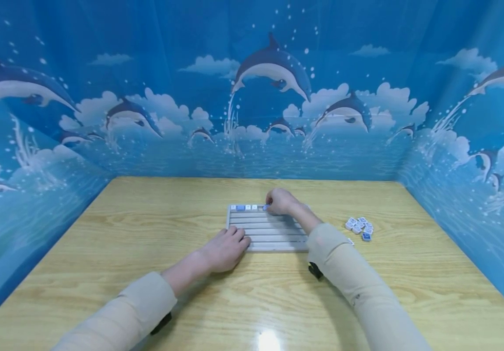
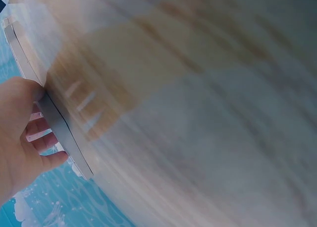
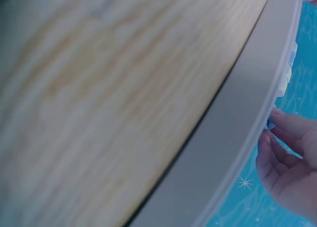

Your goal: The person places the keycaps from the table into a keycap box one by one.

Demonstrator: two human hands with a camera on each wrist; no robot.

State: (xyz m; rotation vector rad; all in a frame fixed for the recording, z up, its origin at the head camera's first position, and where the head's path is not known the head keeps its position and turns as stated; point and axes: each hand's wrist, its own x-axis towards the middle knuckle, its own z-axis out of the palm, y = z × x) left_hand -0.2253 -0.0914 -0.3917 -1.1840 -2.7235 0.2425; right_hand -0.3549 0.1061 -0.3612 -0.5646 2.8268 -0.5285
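Note:
A grey tray (image 1: 274,239) with long parallel slots lies on the table. Along its far slot, toward the left, stand several small white and blue keycap-like tiles (image 1: 241,207). My right hand (image 1: 281,202) is at the far edge, pinching a blue tile (image 1: 266,207) between thumb and fingertips over that slot. In the right wrist view only a sliver of this tile shows between the fingers. My left hand (image 1: 227,248) rests on the tray's near left corner. The left wrist view shows its thumb and spread fingers along the tray's side wall (image 2: 62,128).
To the right of the tray lies a loose heap of white tiles (image 1: 357,225) with a blue tile (image 1: 367,237) at its near side. Another white tile (image 1: 350,241) shows partly behind the right sleeve. A dolphin-print curtain (image 1: 252,146) encloses the wooden table (image 1: 146,219).

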